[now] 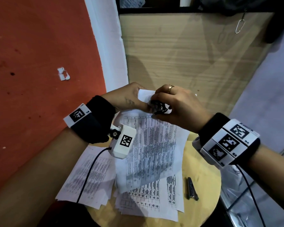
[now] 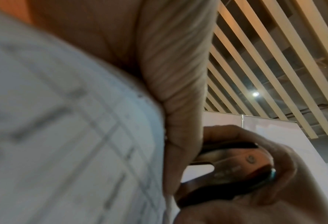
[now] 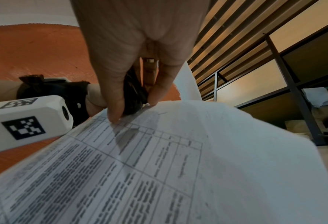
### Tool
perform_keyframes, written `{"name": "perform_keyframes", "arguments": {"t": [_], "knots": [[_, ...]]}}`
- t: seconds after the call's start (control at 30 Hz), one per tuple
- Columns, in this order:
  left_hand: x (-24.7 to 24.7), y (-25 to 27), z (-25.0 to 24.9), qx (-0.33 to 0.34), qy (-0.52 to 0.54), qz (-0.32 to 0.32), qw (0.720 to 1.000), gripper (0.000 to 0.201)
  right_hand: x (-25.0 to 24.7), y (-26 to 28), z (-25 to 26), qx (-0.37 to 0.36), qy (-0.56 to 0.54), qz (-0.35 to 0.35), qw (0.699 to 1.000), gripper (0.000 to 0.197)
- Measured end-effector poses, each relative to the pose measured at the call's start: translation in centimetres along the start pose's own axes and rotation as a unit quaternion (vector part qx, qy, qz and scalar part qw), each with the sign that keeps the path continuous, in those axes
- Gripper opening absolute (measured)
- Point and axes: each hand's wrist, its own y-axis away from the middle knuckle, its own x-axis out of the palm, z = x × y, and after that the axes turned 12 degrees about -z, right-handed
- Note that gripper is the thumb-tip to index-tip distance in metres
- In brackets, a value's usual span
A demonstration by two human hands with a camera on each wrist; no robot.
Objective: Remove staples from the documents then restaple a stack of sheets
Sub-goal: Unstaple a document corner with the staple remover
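Both hands meet just above the round wooden table [image 1: 202, 163], at about 12 o'clock from the loose papers spread on it. The left hand [image 1: 129, 97] pinches the top corner of a printed document [image 1: 152, 145], lifting that end clear of the table while its lower end trails down onto the other loose sheets [image 1: 87, 177] lying at 7 o'clock. The right hand [image 1: 175, 105], a ring on one finger, is curled round a small black staple remover [image 1: 159, 108], thumb on one side and fingers on the other, with the tool's nose set against the held corner; the right wrist view shows the thumb tip touching the page just beside the tool [image 3: 134, 94]. Whether its claws are already under a staple cannot be told (the staple itself is hidden by fingers and tool). The step in hand looks like staple removal, so the task seems early: nothing is restapled yet. A dark metal stapler [image 1: 192, 189] lies alone on the bare table at 4 o'clock, well apart from both hands. The next move probably calls for a firm squeeze and a steady pull away from the page, with the left hand bracing the corner so the paper does not tear.
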Motion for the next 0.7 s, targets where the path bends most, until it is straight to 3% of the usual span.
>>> {"name": "perform_keyframes", "arguments": {"t": [0.13, 0.7], "knots": [[0.02, -0.09, 0.11, 0.003, -0.011, 0.006, 1.000, 0.015, 0.14, 0.12, -0.13, -0.021, 0.008, 0.001, 1.000, 0.036], [-0.39, 0.36, 0.09, -0.008, -0.028, 0.014, 0.999, 0.016, 0.41, 0.19, 0.28, 0.009, -0.011, -0.024, 1.000, 0.025]]}}
